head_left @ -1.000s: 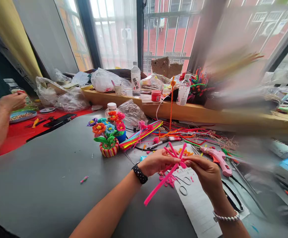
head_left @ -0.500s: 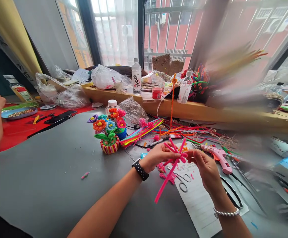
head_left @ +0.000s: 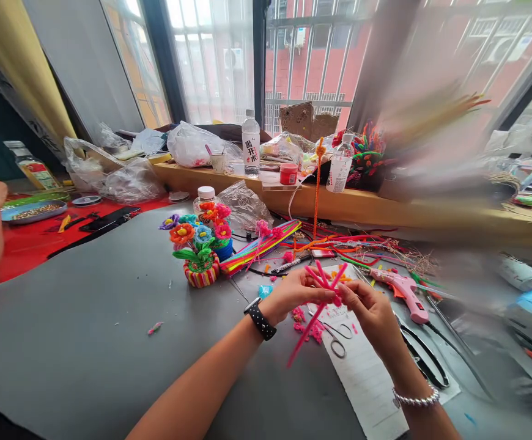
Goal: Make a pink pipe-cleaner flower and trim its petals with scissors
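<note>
In the head view, taking twelve o'clock as away from you, the pink chenille-stem piece (head_left: 337, 299) is held up between your two hands, above the bench (head_left: 110, 348). From its bunched centre, the long tail runs out toward seven o'clock, while shorter stems fan from ten o'clock round to just past twelve. Your left hand (head_left: 294, 292) lies at nine o'clock from that centre and your right hand (head_left: 370, 308) at about four; both reach it, so neither is clearly nearer.

Your left grip is closed in a pinch, thumb against fingers, with stems between them. Your right grip is nearly closed too, fingertips pinching the edge of the bunched centre; how firmly, you cannot tell from here.

At six o'clock below the piece, the metal scissors (head_left: 338, 346) lie at the edge of the white paper (head_left: 367, 380). The pink glue gun (head_left: 407, 294) sits at two o'clock from your right hand.
</note>
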The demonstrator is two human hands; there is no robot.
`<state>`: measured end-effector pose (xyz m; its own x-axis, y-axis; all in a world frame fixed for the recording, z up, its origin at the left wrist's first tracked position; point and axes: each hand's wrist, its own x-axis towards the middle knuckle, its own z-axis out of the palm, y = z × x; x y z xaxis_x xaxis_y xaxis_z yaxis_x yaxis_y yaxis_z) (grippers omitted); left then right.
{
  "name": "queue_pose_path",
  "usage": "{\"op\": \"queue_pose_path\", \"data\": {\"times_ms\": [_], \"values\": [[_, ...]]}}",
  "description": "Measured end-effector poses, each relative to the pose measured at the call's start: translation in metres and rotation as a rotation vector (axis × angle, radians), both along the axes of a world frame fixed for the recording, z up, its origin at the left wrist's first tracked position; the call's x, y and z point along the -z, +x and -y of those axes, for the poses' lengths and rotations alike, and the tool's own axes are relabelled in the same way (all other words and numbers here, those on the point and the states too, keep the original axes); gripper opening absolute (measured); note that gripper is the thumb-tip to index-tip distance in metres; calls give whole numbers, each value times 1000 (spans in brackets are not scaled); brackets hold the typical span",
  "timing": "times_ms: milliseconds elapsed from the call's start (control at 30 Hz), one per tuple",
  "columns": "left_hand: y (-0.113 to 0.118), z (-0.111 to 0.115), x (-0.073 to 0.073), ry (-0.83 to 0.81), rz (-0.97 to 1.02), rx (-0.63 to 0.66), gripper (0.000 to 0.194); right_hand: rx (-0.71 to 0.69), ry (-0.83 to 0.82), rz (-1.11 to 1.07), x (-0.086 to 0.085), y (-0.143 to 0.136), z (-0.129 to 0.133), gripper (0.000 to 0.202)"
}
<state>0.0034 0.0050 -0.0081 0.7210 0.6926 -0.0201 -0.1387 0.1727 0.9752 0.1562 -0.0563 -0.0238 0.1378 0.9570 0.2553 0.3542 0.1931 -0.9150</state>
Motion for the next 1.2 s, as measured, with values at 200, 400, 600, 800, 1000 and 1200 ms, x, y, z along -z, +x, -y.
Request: {"op": "queue_pose_path", "data": {"times_ms": [200,400,600,800,1000,1200], "values": [[0,-3,4,3,-33,-26,35,-7,-33,128,-2,-2,1,33],[1,-4,6,-17,29,-68,42,-61,-148,-84,0,-6,1,34],[-5,-2,-6,-13,-12,-28,34,-57,-183,-336,-5,-8,4,35],[-6,-2,-12,-29,-53,-31,30,-19,-50,-66,-11,0,7,31],[-7,-1,-9,-70,-8,-8,35,-121,-89,-106,-8,-3,5,25],[-7,-4,-12,-333,70,-27,35,83,6,-449,-6,-5,2,21]]}}
